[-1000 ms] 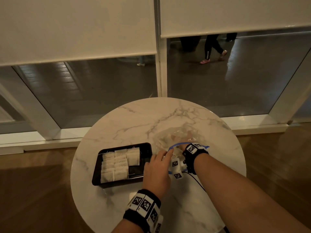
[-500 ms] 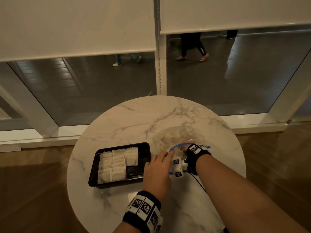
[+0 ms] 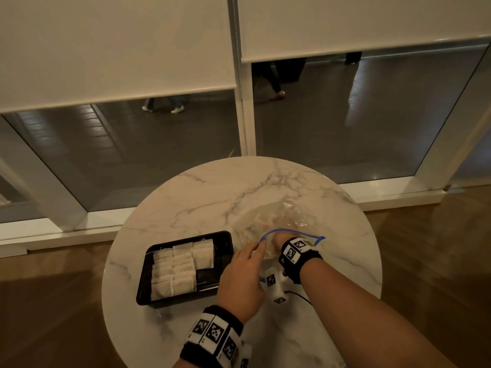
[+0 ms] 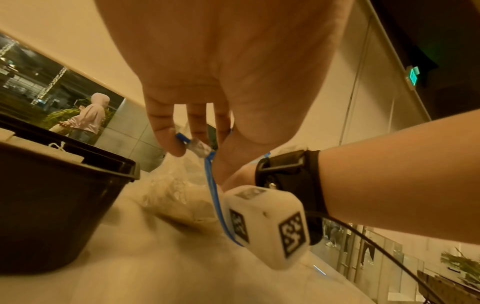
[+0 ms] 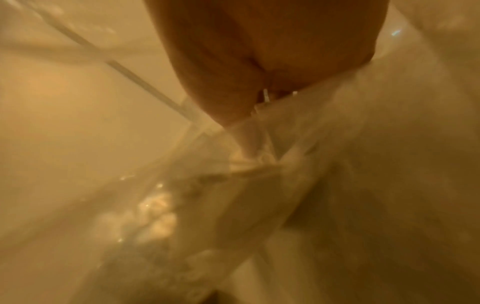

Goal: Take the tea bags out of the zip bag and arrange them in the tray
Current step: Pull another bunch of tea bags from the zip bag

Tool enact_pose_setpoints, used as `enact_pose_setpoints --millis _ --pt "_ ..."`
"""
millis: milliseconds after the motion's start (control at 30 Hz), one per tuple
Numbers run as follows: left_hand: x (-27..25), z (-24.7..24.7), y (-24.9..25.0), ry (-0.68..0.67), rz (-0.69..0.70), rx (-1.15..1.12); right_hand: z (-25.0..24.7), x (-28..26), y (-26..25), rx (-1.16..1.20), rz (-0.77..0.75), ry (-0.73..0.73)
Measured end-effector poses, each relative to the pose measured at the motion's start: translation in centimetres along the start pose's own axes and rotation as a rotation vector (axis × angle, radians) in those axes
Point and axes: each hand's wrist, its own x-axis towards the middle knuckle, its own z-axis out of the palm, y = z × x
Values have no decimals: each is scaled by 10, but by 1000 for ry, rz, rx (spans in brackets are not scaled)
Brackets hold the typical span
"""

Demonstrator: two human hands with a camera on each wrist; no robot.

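A black tray (image 3: 142, 284) at the table's left holds several white tea bags (image 3: 180, 269) in rows; its dark wall (image 4: 64, 185) fills the left wrist view's left side. The clear zip bag (image 3: 268, 216) with a blue rim lies right of the tray. My left hand (image 3: 256, 249) pinches the blue rim (image 4: 207, 162) between thumb and fingertips (image 4: 174, 144), holding the mouth up. My right hand (image 3: 285, 224) is inside the bag past the wrist. There its fingers (image 5: 233, 98) seem to pinch a white tea bag (image 5: 250, 142); the picture is blurred.
The round marble table (image 3: 202, 197) stands before a glass wall with white frames; wooden floor lies on both sides. A cable (image 3: 300, 297) runs from my right wrist camera across the table. People walk behind the glass.
Both hands stay where they were: left on the bag's rim, right inside the bag. The head view has shifted slightly, and the people behind the glass walked left.
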Motion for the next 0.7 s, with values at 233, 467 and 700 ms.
enact_pose_setpoints --millis 233,467,700 --pt "12 -1 -15 -3 -1 32 -3 -17 -6 134 -178 208" --pt "32 -2 -18 -1 3 54 4 -40 21 679 -160 243" --pt "38 -7 -17 -81 -22 69 -1 -69 52 941 -128 121"
